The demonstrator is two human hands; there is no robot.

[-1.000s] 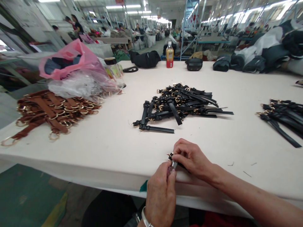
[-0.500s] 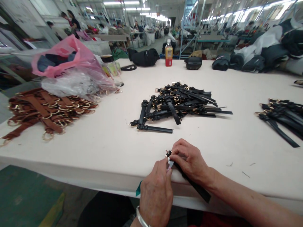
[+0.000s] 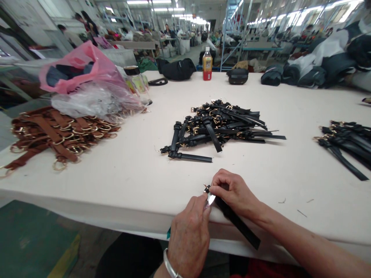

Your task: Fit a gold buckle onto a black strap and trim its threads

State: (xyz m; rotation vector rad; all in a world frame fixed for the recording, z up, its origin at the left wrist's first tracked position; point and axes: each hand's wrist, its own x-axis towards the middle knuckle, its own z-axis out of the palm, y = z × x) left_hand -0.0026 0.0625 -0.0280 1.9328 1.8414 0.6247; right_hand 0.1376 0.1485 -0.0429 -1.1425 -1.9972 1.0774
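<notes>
My right hand [image 3: 234, 193] pinches the buckle end of a black strap [image 3: 240, 226] at the table's near edge; the strap runs down to the right over the edge. My left hand [image 3: 189, 235], with a silver bangle on the wrist, holds a small metal tool [image 3: 210, 199] whose tip touches the strap's buckle end. A pile of black straps with gold buckles [image 3: 220, 127] lies on the white table [image 3: 139, 181] just beyond my hands.
Brown straps with gold rings [image 3: 58, 135] lie at the left under pink and clear plastic bags [image 3: 87, 83]. More black straps [image 3: 346, 141] sit at the right. A drink bottle [image 3: 207, 63], black bags and dark fabric rolls line the far edge. People work in the background.
The strap has slid out from under my right hand and now hangs over the table edge. Both hands stay at the buckle end.
</notes>
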